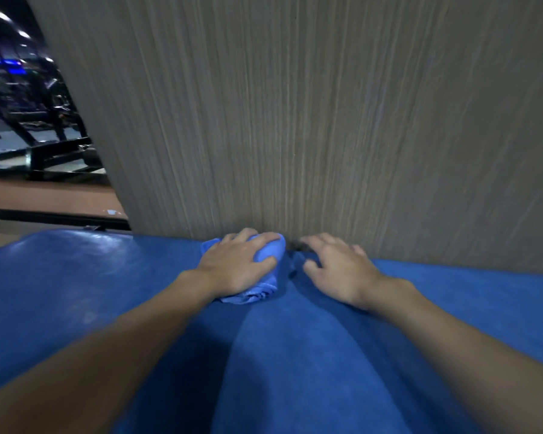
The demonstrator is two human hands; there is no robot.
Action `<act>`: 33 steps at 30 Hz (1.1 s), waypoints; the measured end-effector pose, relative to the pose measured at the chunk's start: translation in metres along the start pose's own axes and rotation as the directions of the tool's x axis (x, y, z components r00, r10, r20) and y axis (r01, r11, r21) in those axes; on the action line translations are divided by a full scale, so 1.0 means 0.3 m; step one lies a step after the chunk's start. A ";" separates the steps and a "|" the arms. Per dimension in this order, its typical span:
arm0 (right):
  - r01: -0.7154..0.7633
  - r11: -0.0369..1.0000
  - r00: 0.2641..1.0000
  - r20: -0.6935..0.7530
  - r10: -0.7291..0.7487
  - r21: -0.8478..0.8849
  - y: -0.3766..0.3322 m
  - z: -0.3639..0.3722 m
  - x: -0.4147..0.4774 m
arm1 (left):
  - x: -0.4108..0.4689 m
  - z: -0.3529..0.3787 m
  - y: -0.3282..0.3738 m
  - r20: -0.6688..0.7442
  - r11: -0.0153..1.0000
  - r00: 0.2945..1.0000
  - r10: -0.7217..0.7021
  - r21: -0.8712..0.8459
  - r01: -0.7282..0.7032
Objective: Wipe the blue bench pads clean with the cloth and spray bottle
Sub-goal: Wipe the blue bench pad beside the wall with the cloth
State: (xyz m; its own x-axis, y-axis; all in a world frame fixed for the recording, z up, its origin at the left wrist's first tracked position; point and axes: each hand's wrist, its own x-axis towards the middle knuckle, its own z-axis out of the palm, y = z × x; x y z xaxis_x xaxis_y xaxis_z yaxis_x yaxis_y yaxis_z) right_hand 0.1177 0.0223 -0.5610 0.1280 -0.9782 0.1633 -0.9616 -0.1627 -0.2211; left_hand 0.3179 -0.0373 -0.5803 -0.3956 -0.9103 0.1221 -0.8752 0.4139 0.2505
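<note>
Deep blue bench pad (76, 277), paler blue cloth (268, 252), grey-brown wall (295, 120) (vertically streaked)

A tall wood-grain panel (295, 120), grey-brown with fine vertical streaks, rises just beyond the fingers (264, 238) and fills most of the view. Well off to the left of the fingers, past its edge, dark metal frames (44, 120), perhaps gym machines, stand under bright ceiling lights (2, 15) on a brownish floor (44, 195).

I see through one head camera, looking forward and down, close over the blue bench pad (76, 277); a wood-grain wall (295, 120) fills twelve o'clock.
</note>
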 end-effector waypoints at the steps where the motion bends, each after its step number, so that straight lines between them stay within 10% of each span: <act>1: 0.025 0.999 0.999 0.028 -0.026 0.020 -0.038 0.025 0.019 | -0.006 -0.011 -0.044 -0.010 1.000 1.000 -0.020 0.003 0.020; 33: 0.099 0.991 0.993 0.075 -0.093 -0.089 -0.564 0.258 0.294 | -0.051 -0.150 -0.666 -0.082 0.998 0.994 -0.069 -0.011 0.068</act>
State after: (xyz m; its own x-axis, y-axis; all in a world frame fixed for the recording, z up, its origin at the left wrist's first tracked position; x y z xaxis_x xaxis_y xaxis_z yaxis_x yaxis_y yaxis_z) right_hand 0.3105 -0.0463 -0.5835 0.2346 -0.9658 0.1106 -0.9619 -0.2471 -0.1173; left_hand 0.5113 -0.1056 -0.5891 -0.3103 -0.9329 0.1829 -0.8971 0.3511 0.2684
